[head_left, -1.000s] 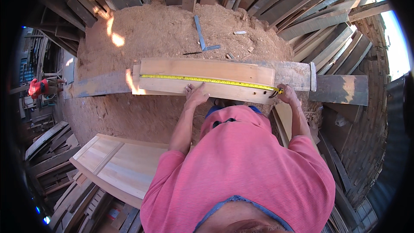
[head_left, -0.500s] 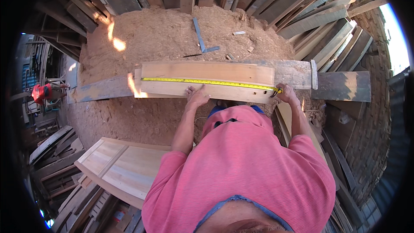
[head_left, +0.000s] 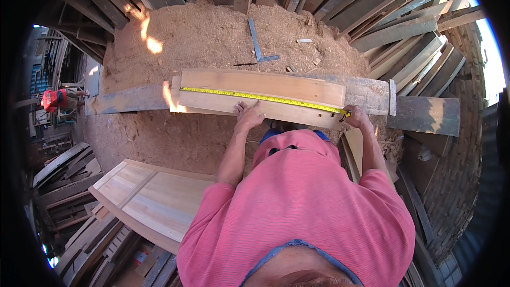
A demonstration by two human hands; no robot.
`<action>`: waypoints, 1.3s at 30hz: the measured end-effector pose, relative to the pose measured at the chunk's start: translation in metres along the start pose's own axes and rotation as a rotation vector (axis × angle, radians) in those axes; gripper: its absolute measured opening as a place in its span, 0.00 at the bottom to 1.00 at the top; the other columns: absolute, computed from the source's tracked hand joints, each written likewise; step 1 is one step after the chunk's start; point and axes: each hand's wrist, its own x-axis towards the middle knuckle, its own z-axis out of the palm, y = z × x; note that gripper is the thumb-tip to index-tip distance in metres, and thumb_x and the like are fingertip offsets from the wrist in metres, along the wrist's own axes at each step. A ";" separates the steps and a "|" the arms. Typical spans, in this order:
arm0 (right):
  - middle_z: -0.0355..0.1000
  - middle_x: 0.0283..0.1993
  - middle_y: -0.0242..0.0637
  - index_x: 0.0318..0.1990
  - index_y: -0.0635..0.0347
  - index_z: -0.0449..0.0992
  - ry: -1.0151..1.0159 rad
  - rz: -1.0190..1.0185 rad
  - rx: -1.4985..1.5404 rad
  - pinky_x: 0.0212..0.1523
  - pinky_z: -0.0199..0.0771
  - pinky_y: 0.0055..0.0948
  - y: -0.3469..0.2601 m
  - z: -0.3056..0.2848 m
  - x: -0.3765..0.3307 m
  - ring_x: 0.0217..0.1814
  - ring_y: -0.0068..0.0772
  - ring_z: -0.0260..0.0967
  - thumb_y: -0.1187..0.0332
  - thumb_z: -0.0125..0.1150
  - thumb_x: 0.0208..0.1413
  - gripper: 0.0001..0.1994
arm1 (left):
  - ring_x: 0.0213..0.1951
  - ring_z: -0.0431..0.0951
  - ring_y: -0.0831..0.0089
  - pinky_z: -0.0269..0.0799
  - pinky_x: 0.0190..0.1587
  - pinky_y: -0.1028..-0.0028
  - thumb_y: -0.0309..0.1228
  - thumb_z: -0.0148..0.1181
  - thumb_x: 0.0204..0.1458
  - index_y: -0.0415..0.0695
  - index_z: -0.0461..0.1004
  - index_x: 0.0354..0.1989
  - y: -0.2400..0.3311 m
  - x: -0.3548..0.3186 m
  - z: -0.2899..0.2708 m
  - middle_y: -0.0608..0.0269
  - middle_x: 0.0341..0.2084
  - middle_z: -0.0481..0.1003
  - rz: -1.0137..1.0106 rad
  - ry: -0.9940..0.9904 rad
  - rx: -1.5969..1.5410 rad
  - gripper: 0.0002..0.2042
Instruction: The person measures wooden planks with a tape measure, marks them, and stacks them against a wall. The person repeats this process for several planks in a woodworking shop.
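A yellow tape measure (head_left: 260, 96) is drawn out along pale planed boards, running from near their left end to my right hand. My right hand (head_left: 359, 117) is closed on the tape measure at the boards' right end; its fingers partly hide the dark case. My left hand (head_left: 249, 116) rests on the near edge of the front board (head_left: 287, 110), fingers apart, just below the tape. Another pale board (head_left: 255, 81) lies directly behind the front one. A few small dark holes show near the front board's right end.
Beneath the boards runs a long worn plank (head_left: 127, 99). A metal square (head_left: 256, 42) lies on sawdust beyond. A panelled wooden piece (head_left: 159, 191) stands at the lower left. Stacked timber (head_left: 398, 48) lines the sides. A person in red (head_left: 53, 100) is at the far left.
The whole view has shifted and tilted slightly, so the boards slope more down to the right. Both hands keep their places on the board and tape measure.
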 end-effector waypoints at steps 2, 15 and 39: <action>0.81 0.50 0.47 0.47 0.50 0.84 -0.015 -0.025 0.010 0.56 0.77 0.43 0.000 0.001 0.002 0.54 0.52 0.78 0.69 0.67 0.45 0.18 | 0.74 0.38 0.21 0.37 0.76 0.43 0.53 0.61 0.55 0.70 0.55 0.77 -0.001 0.000 0.000 0.14 0.72 0.39 0.003 -0.003 -0.004 0.39; 0.81 0.50 0.48 0.49 0.54 0.84 -0.040 -0.076 0.096 0.56 0.77 0.42 0.008 0.011 0.009 0.54 0.53 0.78 0.71 0.68 0.43 0.20 | 0.75 0.37 0.23 0.36 0.76 0.43 0.53 0.61 0.55 0.74 0.60 0.74 -0.004 -0.005 -0.003 0.16 0.72 0.38 0.021 -0.008 -0.017 0.35; 0.81 0.46 0.45 0.55 0.58 0.80 -0.169 -0.105 0.124 0.49 0.79 0.35 -0.011 0.020 0.047 0.47 0.39 0.79 0.71 0.67 0.43 0.26 | 0.74 0.33 0.20 0.33 0.76 0.40 0.52 0.62 0.57 0.74 0.63 0.73 -0.005 -0.004 0.008 0.17 0.73 0.35 0.010 0.011 -0.097 0.33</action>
